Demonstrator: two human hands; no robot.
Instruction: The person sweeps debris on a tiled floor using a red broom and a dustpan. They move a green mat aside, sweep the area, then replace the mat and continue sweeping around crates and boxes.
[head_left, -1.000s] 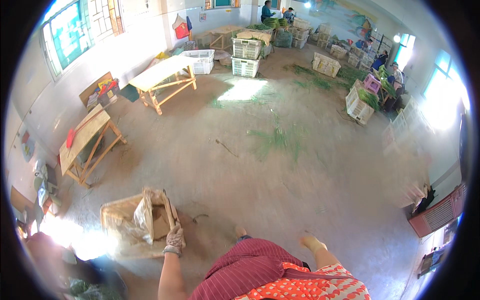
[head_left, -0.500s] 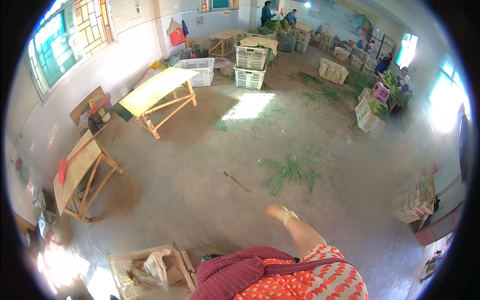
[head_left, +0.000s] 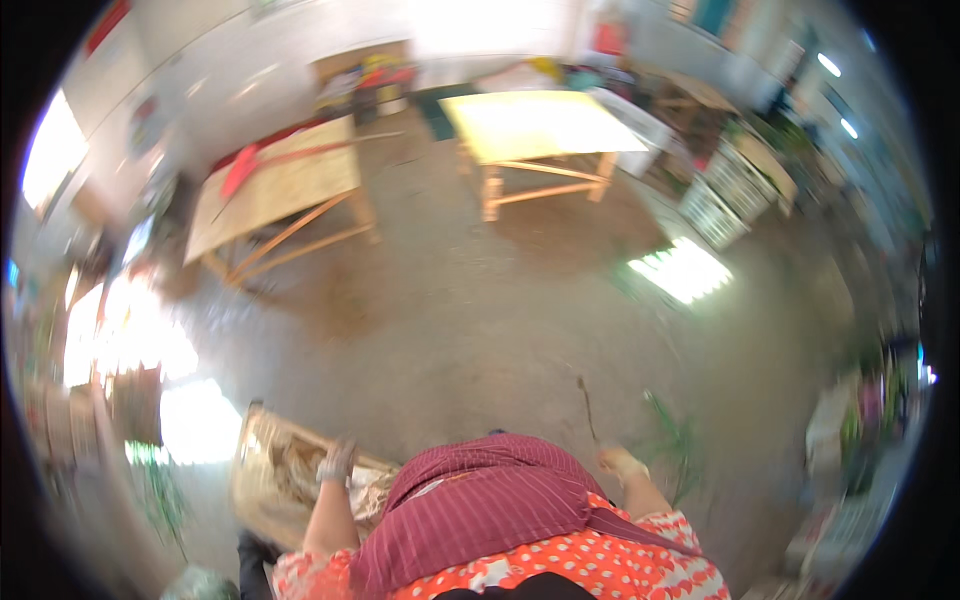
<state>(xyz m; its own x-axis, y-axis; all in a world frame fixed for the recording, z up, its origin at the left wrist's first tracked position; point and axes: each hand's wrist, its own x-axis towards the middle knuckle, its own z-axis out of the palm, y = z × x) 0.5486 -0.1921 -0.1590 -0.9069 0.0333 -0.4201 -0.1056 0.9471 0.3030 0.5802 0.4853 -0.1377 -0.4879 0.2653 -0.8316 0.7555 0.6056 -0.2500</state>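
Note:
My left hand [head_left: 338,461] is raised at the near left, in front of a pale crate [head_left: 258,478] with brownish sacking or wrapping [head_left: 292,462] inside. Whether the hand touches the crate cannot be told. Something light circles its wrist. My right hand [head_left: 622,463] hangs low over the floor at my right side, near a thin brown stick [head_left: 587,408] and some scattered green stalks [head_left: 672,440]. No held object shows in either hand. Motion smears the fingers of both.
Two wooden tables stand ahead: one with a red item [head_left: 240,172] at the left, and a sunlit yellowish table [head_left: 540,125]. Stacked white crates [head_left: 728,195] are at the right back. More crates [head_left: 835,430] line the right side. Sunlight patches lie on the concrete floor [head_left: 450,330].
My view has swung left, bringing the tables toward the middle. My left arm has come into view by the crate. My right hand sits farther right in the picture.

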